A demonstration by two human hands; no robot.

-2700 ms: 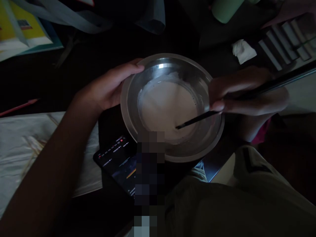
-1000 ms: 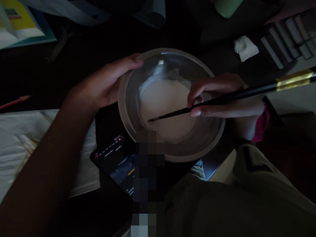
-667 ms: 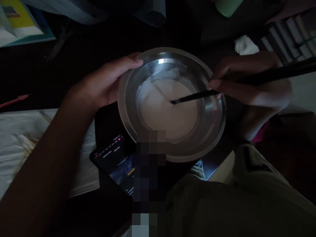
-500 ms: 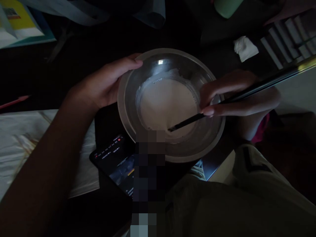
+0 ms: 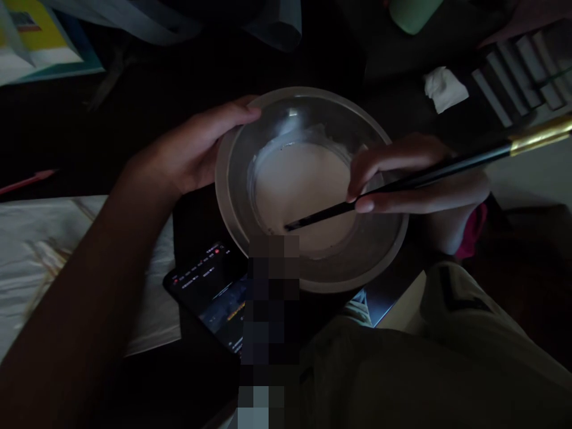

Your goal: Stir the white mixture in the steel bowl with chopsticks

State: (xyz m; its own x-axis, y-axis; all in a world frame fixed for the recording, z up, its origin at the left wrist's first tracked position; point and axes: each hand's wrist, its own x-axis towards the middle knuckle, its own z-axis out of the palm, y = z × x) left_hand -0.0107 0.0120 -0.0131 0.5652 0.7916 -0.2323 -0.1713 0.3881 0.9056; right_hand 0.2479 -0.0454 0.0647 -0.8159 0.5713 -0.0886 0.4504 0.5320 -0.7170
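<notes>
Head view: one steel bowl, over the dark surface (resting or lifted, cannot tell), containing pale liquid with residue on the wall above it; left hand, fingers gripping the rim, thumb on top. Right hand, fingers pinched closed around black chopsticks, tips slanting down to the liquid. Step in hand, as judged: stirring, the next move calling for a steady bowl and a firm pinch.
</notes>
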